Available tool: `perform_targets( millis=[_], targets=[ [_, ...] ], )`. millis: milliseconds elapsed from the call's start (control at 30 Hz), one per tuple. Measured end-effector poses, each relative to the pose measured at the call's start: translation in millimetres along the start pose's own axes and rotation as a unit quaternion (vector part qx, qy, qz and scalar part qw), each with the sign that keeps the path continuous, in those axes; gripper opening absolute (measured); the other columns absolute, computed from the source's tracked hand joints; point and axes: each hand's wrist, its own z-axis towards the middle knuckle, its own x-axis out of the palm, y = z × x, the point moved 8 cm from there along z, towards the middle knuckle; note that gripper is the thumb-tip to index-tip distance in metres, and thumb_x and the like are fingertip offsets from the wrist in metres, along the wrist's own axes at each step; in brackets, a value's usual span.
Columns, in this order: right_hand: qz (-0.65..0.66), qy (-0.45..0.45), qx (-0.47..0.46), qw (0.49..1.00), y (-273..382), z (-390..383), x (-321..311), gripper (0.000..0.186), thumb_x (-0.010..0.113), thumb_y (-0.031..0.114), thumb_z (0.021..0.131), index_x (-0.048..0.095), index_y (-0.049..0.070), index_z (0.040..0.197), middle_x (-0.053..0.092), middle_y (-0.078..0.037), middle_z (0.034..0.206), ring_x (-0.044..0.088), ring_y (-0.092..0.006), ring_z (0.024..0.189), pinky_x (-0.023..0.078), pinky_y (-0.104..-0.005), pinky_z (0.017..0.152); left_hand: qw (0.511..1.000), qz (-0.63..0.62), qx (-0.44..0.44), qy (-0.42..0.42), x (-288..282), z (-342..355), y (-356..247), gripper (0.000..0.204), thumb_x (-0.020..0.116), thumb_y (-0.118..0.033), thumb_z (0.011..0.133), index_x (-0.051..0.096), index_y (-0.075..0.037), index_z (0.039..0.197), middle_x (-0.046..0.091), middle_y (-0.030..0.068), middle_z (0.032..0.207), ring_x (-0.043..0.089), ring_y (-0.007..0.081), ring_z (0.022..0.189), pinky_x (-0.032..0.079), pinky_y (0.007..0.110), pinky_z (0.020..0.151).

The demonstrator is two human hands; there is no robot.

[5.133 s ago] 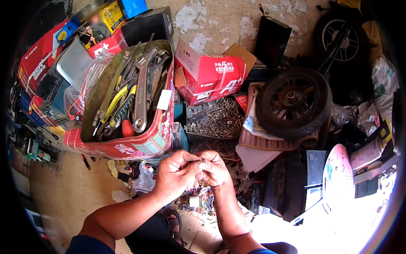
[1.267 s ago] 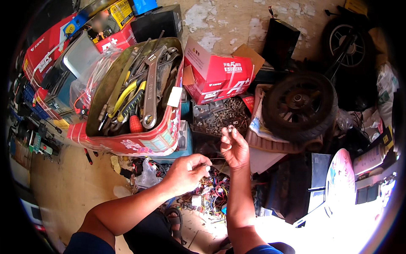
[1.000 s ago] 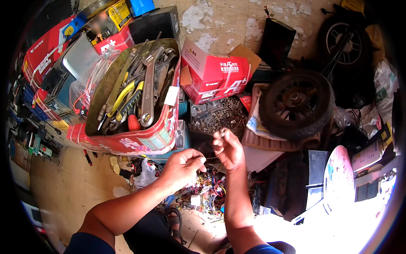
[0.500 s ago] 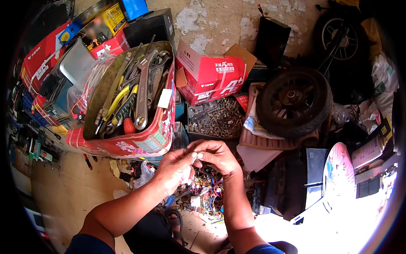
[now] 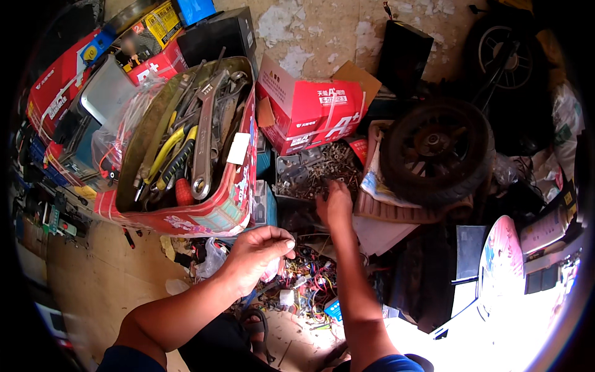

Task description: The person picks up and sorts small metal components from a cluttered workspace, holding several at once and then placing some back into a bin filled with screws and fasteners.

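Observation:
My left hand is closed in a pinch, thumb against the bent index finger. Something pale shows beneath its fingers, too small to make out. My right hand reaches forward to the near edge of an open tray of loose screws and bolts, fingertips down among the metal bits; how far they are closed is hidden by the back of the hand. Below both hands spreads a heap of tangled coloured wires and connectors. To the left stands a red patterned tin full of tools, including a large wrench.
Behind the tray sits an open red cardboard box. A black wheel with tyre lies to its right on a brown ribbed bin. Red boxes crowd the left. A round pink printed panel stands at the right, near glaring sunlight.
My right hand has parted from the left and moved forward to the tray of screws. My left hand stays in nearly the same place, still pinched.

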Motion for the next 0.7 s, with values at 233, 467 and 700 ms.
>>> perform_targets(
  millis=[233, 467, 700],
  targets=[
    [-0.189, 0.003, 0.001, 0.982, -31.8, 43.9, 43.2, 0.031, 0.059, 0.015, 0.091, 0.06, -0.007, 0.112, 0.055, -0.031, 0.124, 0.058, -0.0433, 0.111, 0.053, -0.0473, 0.089, 1.0, 0.019, -0.009, -0.009, -4.2, -0.4, 2.1, 0.016, 0.067, -0.009, 0.097, 0.067, 0.001, 0.109, 0.07, 0.01, 0.087, 0.063, 0.0127, 0.064, 0.049, 0.025, 0.056],
    [-0.16, -0.016, 0.012, 0.987, -4.8, 35.2, 74.1, 0.019, 0.051, 0.009, 0.092, 0.062, -0.006, 0.097, 0.06, -0.023, 0.101, 0.061, -0.0391, 0.093, 0.052, -0.0452, 0.081, 0.999, 0.023, -0.014, -0.021, -0.7, 1.5, 2.6, 0.015, 0.067, -0.01, 0.097, 0.067, 0.001, 0.108, 0.07, 0.0098, 0.087, 0.062, 0.0129, 0.061, 0.048, 0.024, 0.052],
    [-0.034, -0.023, -0.03, 0.999, 25.4, 34.2, 86.1, 0.023, 0.055, 0.003, 0.088, 0.059, -0.006, 0.109, 0.054, -0.029, 0.11, 0.057, -0.0449, 0.103, 0.049, -0.0485, 0.092, 0.999, 0.039, -0.031, -0.003, 17.4, 6.6, 12.3, 0.017, 0.066, -0.011, 0.098, 0.066, 0.001, 0.109, 0.07, 0.0094, 0.088, 0.062, 0.0109, 0.06, 0.046, 0.022, 0.049]
  ],
)
